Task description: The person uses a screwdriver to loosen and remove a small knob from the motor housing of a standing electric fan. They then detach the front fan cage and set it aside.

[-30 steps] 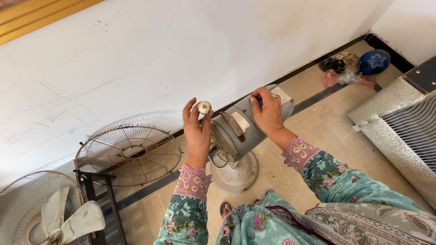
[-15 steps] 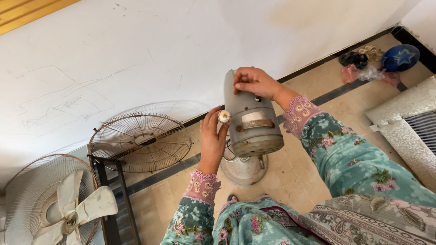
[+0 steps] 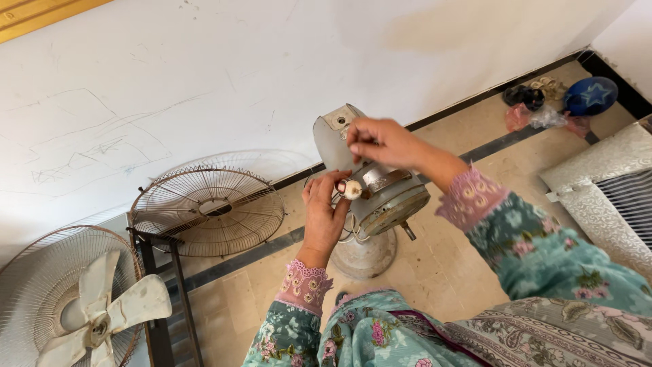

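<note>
Pedestal-fan repair, mid-job: grey motor housing [image 3: 380, 194] stands bare on round base [image 3: 363, 255] on tiled floor [image 3: 441, 272], front shaft exposed, no blade or guard fitted. Left hand [image 3: 324, 214] pinches small cream knob [image 3: 352, 189] at housing's side, fingers closed on it. Right hand [image 3: 380, 141] grips top rear of housing, steadying. Loose wire guard [image 3: 207, 211] leans by wall, well apart; second fan w/ cream blades [image 3: 102, 309] at left. Judged: strip-down done, reassembly of blade and guards left.
</note>
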